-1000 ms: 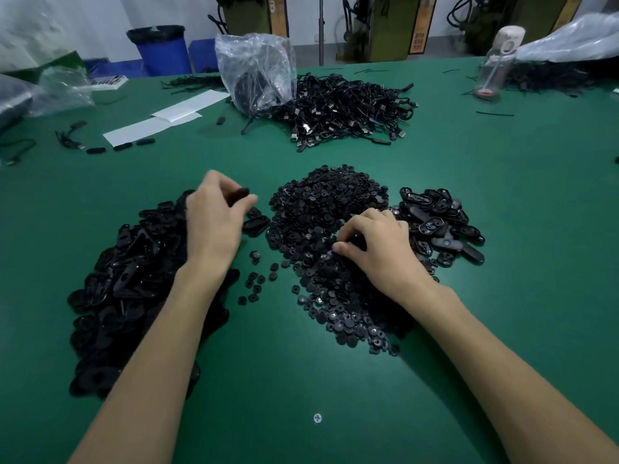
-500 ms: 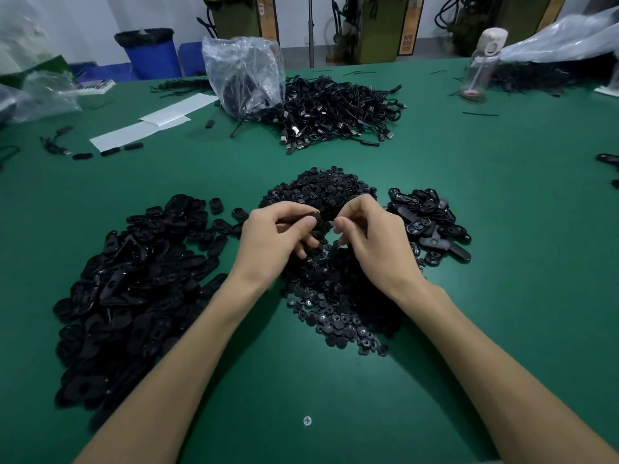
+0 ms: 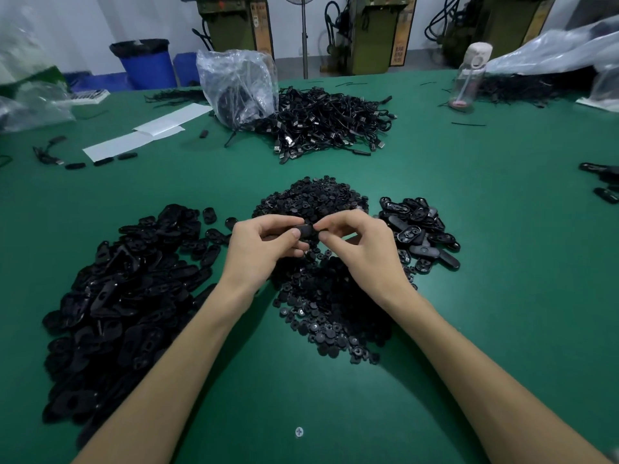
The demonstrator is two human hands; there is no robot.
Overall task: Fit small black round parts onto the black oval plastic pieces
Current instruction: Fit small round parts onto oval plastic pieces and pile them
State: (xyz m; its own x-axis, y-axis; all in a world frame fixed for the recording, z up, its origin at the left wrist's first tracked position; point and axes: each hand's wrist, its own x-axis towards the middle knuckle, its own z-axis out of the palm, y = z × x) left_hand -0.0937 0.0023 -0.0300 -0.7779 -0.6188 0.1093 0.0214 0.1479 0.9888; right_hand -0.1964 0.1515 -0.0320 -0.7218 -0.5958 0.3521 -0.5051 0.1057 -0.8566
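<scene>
Both hands meet above the middle pile of small black round parts [image 3: 321, 296]. My left hand [image 3: 264, 246] pinches a black oval piece [image 3: 306, 231] between thumb and fingers. My right hand [image 3: 361, 246] pinches at the oval piece's right end; whatever small part it holds is hidden by the fingertips. A large heap of loose black oval pieces [image 3: 124, 296] lies to the left. A smaller group of oval pieces with round parts in them [image 3: 418, 229] lies to the right.
On the green table [image 3: 502, 262], a heap of black cables [image 3: 328, 125] and a clear plastic bag [image 3: 237, 85] lie behind the piles. White paper sheets [image 3: 147, 132] sit far left, a clear water bottle [image 3: 469, 78] far right. More black pieces [image 3: 603, 179] lie at the right edge.
My left hand came from the left heap with an oval piece and my right hand rose from the round-parts pile; both now meet over the middle pile, fingertips together.
</scene>
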